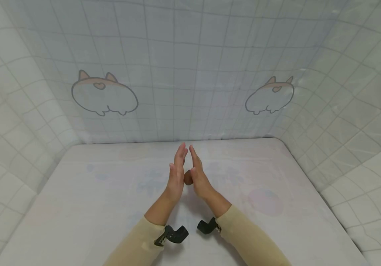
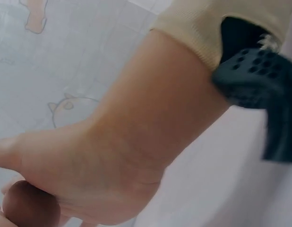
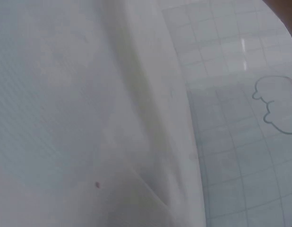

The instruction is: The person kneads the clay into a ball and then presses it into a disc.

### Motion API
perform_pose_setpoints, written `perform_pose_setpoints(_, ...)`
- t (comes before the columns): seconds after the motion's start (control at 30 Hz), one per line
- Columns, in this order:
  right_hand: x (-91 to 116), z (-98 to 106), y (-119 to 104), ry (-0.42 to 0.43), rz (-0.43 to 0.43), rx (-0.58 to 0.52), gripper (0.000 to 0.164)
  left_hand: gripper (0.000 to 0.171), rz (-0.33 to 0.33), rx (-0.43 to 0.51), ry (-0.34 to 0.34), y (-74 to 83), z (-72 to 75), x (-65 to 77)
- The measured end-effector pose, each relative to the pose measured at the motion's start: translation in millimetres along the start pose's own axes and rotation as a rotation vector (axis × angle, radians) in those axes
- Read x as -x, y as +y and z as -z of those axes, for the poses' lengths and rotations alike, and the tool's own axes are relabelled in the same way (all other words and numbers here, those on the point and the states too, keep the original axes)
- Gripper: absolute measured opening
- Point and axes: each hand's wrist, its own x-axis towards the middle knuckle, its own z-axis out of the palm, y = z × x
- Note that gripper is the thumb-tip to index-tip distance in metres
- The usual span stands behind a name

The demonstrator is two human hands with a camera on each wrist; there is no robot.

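Between the two palms sits a brown rounded lump (image 1: 188, 177), smooth and dark; its material is not plain. My left hand (image 1: 176, 179) stands upright with straight fingers, its palm against the left side of the lump. Facing it, my right hand (image 1: 199, 179) presses from the other side, also with straight fingers. The fingertips of both hands lean towards each other at the top. In the left wrist view, the lump (image 2: 31, 204) shows below the base of the left thumb. Only a sliver of skin appears at the right wrist view's upper right corner.
Under the hands spreads a white covered table (image 1: 110, 207) with faint coloured patches. A grid-patterned curtain (image 1: 190, 74) with cartoon animal drawings surrounds the back and sides. Black wrist devices (image 1: 176, 235) sit at both beige sleeves (image 1: 250, 236).
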Motion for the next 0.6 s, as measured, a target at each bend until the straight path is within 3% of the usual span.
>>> perform_pose_setpoints(0.2, 4.3, -4.9, -8.5, 0.016, -0.003, 0.085, 0.094, 0.091, 0.023, -0.1, 0.06, -1.7, 3.2, -5.7)
perform_pose_setpoints(0.4, 5.8, -10.5, -18.4, 0.0, 0.031, 0.009, 0.098, 0.095, 0.071, -0.176, 0.09, -9.5, 6.9, -8.5)
perform_pose_setpoints(0.6, 6.7, -11.0, -24.0, 0.036, 0.075, -0.005, 0.091, 0.094, 0.133, -0.24, 0.07, -20.1, 8.0, -4.9)
